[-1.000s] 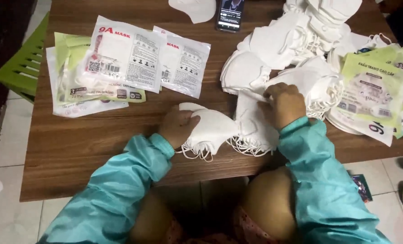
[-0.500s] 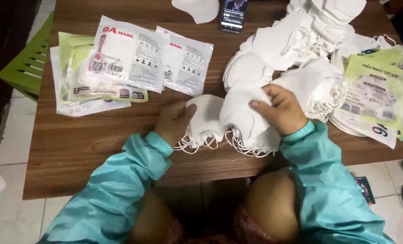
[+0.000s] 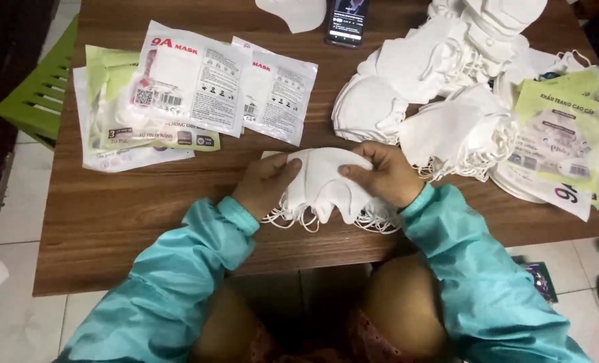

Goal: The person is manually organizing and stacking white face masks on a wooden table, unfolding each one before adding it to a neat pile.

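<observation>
A stack of white face masks (image 3: 323, 181) stands on edge on the brown wooden table (image 3: 111, 215), near its front edge. My left hand (image 3: 266, 185) grips the stack's left side. My right hand (image 3: 383, 176) grips its right side, with the thumb across the front. Elastic loops hang out under the stack. Both arms wear teal sleeves.
A big heap of loose white masks (image 3: 441, 74) fills the back right, with green-and-white packets (image 3: 565, 141) beside it. Flat white and pale green packets (image 3: 178, 94) lie at the left. A phone (image 3: 348, 20) lies at the back edge. A green chair (image 3: 37, 94) stands left of the table.
My right hand came off the heap and moved left onto the masks. Both hands gathered them into one upright stack at the table's middle.
</observation>
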